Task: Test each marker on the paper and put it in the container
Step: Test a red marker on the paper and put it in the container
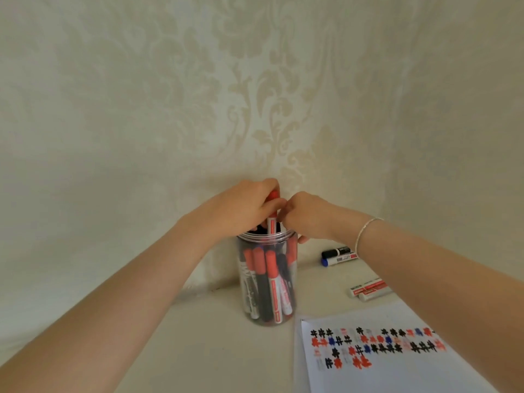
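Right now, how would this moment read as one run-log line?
step: red marker going into jar | left hand: grips marker | right hand: at jar mouth, grip unclear | left on table: loose markers

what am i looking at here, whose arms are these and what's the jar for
There is one picture, taken by a camera worn on a person's head, looking forward and down, so the arms are that person's own. No machine is involved. The left hand has a grip on a red marker standing upright in the mouth of a clear jar, which already holds many red and black markers. The right hand touches the marker near its cap; what its fingers do is hard to tell. On the pale surface lie a few loose markers and a paper covered with red, black and blue test marks.
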`<state>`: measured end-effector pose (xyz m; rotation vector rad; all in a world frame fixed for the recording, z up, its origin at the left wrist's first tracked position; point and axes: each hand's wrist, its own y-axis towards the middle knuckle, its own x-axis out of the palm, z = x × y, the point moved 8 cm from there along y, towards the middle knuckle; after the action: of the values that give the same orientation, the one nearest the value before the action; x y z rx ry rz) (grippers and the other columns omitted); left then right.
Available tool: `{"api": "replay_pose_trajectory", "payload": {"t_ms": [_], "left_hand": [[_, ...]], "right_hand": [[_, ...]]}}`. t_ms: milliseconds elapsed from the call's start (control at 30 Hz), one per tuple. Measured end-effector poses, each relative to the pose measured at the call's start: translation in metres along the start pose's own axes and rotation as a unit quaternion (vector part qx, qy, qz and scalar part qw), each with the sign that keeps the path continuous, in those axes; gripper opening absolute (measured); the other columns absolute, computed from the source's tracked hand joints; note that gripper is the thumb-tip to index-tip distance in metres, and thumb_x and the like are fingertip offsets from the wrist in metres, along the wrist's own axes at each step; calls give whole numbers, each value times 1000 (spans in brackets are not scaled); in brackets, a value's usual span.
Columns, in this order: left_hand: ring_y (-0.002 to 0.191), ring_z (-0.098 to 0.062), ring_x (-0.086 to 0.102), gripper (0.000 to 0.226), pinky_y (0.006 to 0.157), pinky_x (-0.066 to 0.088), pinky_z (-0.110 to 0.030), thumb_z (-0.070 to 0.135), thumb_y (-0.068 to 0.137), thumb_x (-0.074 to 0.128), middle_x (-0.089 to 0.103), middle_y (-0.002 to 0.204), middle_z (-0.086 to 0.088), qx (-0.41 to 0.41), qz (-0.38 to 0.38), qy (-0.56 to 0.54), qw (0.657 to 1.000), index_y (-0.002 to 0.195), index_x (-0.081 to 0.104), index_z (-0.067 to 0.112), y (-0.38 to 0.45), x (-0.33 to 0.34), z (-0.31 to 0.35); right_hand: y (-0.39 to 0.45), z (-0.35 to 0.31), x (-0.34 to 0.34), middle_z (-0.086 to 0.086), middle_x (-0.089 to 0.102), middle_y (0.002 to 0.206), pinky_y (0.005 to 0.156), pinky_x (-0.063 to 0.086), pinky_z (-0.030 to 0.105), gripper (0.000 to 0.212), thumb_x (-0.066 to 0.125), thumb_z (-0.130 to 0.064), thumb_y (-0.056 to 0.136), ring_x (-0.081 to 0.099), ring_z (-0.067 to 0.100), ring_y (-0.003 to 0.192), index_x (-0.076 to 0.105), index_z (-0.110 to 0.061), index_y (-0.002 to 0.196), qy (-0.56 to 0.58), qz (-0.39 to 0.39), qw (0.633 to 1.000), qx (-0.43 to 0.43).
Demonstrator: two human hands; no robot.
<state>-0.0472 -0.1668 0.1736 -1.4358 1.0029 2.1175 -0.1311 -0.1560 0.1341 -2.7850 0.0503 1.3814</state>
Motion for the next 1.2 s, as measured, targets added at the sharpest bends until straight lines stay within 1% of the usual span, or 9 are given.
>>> {"api": "replay_pose_trajectory", "payload": {"t_ms": [233, 433, 533, 600, 833, 967, 1067, 1133, 1200], "left_hand": [[94, -28, 66, 36, 83, 55, -42, 25, 103, 33, 64, 106, -13, -90, -126, -90, 984, 109, 60, 3, 0, 11, -1], [82, -24, 69, 27, 79, 56, -29, 15, 98, 49, 68, 102, -16, -143, -211, -154, 955, 112, 62, -5, 10, 13, -5], [85, -19, 69, 26, 68, 56, -17, 6, 87, 64, 70, 99, -8, -138, -275, -66, 949, 113, 64, 4, 13, 22, -4], [68, -11, 61, 21, 50, 47, -12, 6, 81, 68, 63, 82, 1, -128, -267, 9, 955, 101, 65, 11, 15, 29, -7], [71, -24, 55, 18, 64, 42, -31, 13, 88, 54, 51, 62, -1, -98, -155, 179, 967, 71, 58, 12, 22, 40, -8], [70, -21, 57, 17, 63, 43, -30, 24, 88, 61, 59, 68, -1, -124, -200, 149, 960, 78, 64, 10, 17, 32, -8], [87, -24, 63, 16, 76, 48, -31, 23, 88, 58, 70, 94, -4, -107, -39, 111, 987, 96, 70, 17, 23, -6, 10], [90, -26, 64, 17, 80, 51, -37, 25, 90, 52, 69, 95, -1, -59, 154, 77, 983, 96, 67, 23, 15, -31, 41], [86, -18, 66, 13, 79, 53, -39, 27, 90, 52, 71, 88, 5, 28, 244, -57, 968, 94, 65, 25, 2, -30, 74]], "right_hand": [[-4, 2, -1, 18, 66, 85, 70, 52, 35, 29, 40, -14, 93, 65, 33, 78, 65, 0, 95, -21, 66, 996, -49], [-12, 4, -9, 16, 63, 87, 70, 52, 42, 17, 45, -20, 93, 64, 34, 76, 44, -5, 100, 22, 140, 986, -85], [-12, 6, -8, 17, 64, 88, 71, 54, 44, 11, 44, -20, 93, 63, 35, 77, 43, -10, 98, 36, 150, 985, -83], [-12, 8, -6, 15, 62, 83, 64, 49, 39, 11, 42, -19, 94, 59, 31, 71, 44, -10, 99, 46, 160, 982, -86], [-13, 13, -5, 13, 60, 74, 61, 48, 39, 15, 45, -25, 93, 54, 28, 61, 43, -11, 99, 79, 177, 977, -91], [-16, 20, -4, 17, 66, 82, 69, 58, 43, 23, 49, -33, 95, 64, 31, 73, 50, -11, 101, 172, 128, 973, -83], [-18, 54, -21, 18, 65, 104, 70, 59, 37, 15, 46, -13, 95, 64, 29, 85, 61, -10, 95, 272, 138, 952, -26], [-18, 88, -33, 14, 65, 107, 68, 55, 31, 28, 41, 2, 87, 63, 29, 89, 64, -13, 94, 150, 162, 975, 9], [-20, 113, -24, 11, 63, 115, 69, 46, 24, 36, 41, 2, 85, 60, 27, 97, 63, -14, 107, -94, 87, 991, 46]]}}
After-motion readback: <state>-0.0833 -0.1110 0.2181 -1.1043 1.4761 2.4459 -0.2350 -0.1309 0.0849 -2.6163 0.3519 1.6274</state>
